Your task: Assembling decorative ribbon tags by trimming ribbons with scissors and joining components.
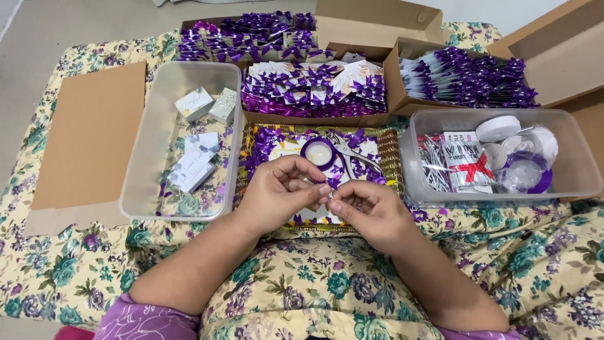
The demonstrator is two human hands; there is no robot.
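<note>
My left hand [280, 189] and my right hand [368, 211] meet fingertip to fingertip over a gold-rimmed tray [389, 157] strewn with purple ribbon bits. Together they pinch a small purple ribbon piece [327, 187], mostly hidden by the fingers. Just beyond the hands on the tray lie a spool of purple ribbon [318, 153] and a pair of scissors [352, 151].
A clear tub [148, 170] on the left holds small white boxes [201, 104]. A clear tub [566, 182] on the right holds twist ties and tape rolls [498, 129]. Cardboard boxes [393, 79] of finished purple-bow packets line the back. A cardboard sheet [91, 138] lies at far left.
</note>
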